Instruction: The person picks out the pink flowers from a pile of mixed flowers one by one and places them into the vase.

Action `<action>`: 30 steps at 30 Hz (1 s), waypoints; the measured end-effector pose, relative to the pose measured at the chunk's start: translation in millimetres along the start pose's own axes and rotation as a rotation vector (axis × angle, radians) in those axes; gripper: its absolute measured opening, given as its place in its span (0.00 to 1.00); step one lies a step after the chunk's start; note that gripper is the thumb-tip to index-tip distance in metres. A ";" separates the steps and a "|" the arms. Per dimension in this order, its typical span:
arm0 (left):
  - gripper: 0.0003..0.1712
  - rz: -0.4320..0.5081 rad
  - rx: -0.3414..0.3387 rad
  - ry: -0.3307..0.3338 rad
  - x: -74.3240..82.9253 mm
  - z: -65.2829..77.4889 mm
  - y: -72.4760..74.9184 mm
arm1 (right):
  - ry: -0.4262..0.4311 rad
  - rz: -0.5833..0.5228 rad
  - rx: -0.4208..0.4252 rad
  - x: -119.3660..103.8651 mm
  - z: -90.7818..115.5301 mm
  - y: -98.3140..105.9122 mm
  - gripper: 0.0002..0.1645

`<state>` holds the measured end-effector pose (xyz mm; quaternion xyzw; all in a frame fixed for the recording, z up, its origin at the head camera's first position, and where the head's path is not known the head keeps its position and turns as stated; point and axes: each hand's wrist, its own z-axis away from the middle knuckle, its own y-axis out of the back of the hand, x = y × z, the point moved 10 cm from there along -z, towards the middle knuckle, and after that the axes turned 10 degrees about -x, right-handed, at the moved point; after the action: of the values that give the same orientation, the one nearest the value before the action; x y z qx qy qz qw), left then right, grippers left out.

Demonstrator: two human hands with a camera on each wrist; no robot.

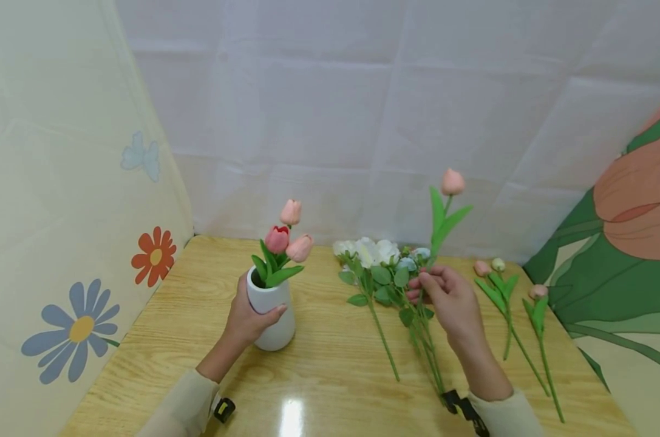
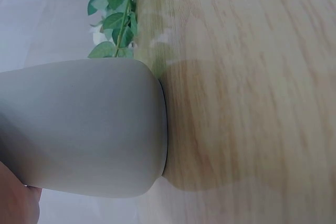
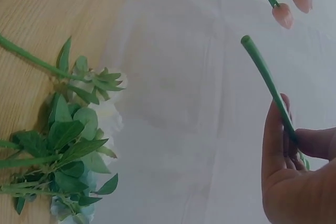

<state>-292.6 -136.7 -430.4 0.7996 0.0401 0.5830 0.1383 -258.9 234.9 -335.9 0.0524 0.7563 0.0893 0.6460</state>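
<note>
My left hand [image 1: 249,318] grips a white vase [image 1: 277,337] round its side, with the thumb across the front. The vase stands upright on the table, and its base meets the wood in the left wrist view. Out of its mouth rise a dark pink tulip [image 1: 277,240] and two pale pink ones [image 1: 299,247] with green leaves. To the right, my right hand [image 1: 455,306] pinches the green stem of a pale pink tulip [image 1: 452,182], held bloom up above the table. The lower end of that stem [image 3: 262,72] points free of the fingers in the right wrist view.
White flowers [image 1: 367,252] and pale blue flowers [image 1: 408,263] with leafy stems lie mid-table, below the right hand. At the right lie tulips with a pink bud [image 1: 481,268], a cream bud [image 1: 498,264] and another pink bud [image 1: 538,291]. A pale cloth [image 1: 308,121] hangs behind the table.
</note>
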 end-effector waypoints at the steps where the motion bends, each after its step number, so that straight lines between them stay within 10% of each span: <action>1: 0.54 0.002 -0.001 0.002 0.0 -0.1 0.0 | 0.005 -0.003 -0.001 -1.6 0.3 -1.5 0.15; 30: 0.53 -0.006 0.003 -0.045 5.0 -0.3 0.1 | 0.191 -0.150 -0.058 -34.6 -3.6 -56.8 0.06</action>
<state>-291.2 -135.6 -425.6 0.8125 0.0405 0.5645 0.1398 -254.9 172.3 -313.4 -0.0319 0.8132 0.0670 0.5772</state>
